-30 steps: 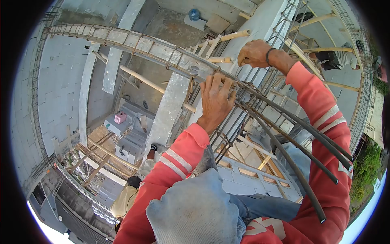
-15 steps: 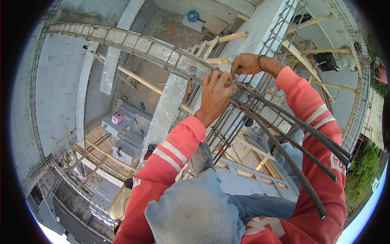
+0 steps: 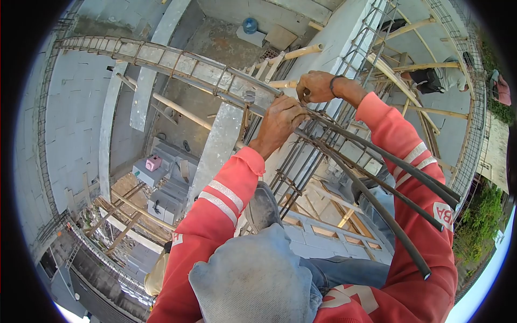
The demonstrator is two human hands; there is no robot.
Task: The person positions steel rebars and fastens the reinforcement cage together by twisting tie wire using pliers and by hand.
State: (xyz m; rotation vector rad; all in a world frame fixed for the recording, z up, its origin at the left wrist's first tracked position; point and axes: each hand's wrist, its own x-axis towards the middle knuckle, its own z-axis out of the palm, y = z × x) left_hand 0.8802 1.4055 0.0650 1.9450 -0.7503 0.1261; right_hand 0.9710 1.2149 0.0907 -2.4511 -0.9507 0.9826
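The left hand (image 3: 280, 124) has its fingers bent and close together over the bar joint, back toward the camera; the fingertips are hidden, so I cannot tell whether they clamp a bar or only rest there. Just beyond it, the right hand (image 3: 318, 88) curls down with its thumb near its forefinger; whether they meet, or pinch anything, cannot be made out.

The dark bars (image 3: 398, 230) start at this joint, right by the fingers of both hands, and fan out toward the right forearm, their free ends lying before the red sleeve (image 3: 417, 156). How they meet under the left palm is covered. From the joint a long steel cage (image 3: 177, 63) runs away to the left along a narrow wall top, and a second cage (image 3: 366, 43) stretches toward the upper edge, where it is cut off.

Between the hands there is hardly any gap. To the left of the left hand, past the wall edge, space opens down to a floor with grey blocks (image 3: 164, 207) and a pink container (image 3: 153, 162); a bamboo pole (image 3: 183, 111) crosses it. Close below the hands are a grey shoe (image 3: 263, 207) and a denim knee (image 3: 253, 269), which blocks the view beneath. At far right, a bending person (image 3: 449, 81) is small and partly hidden.
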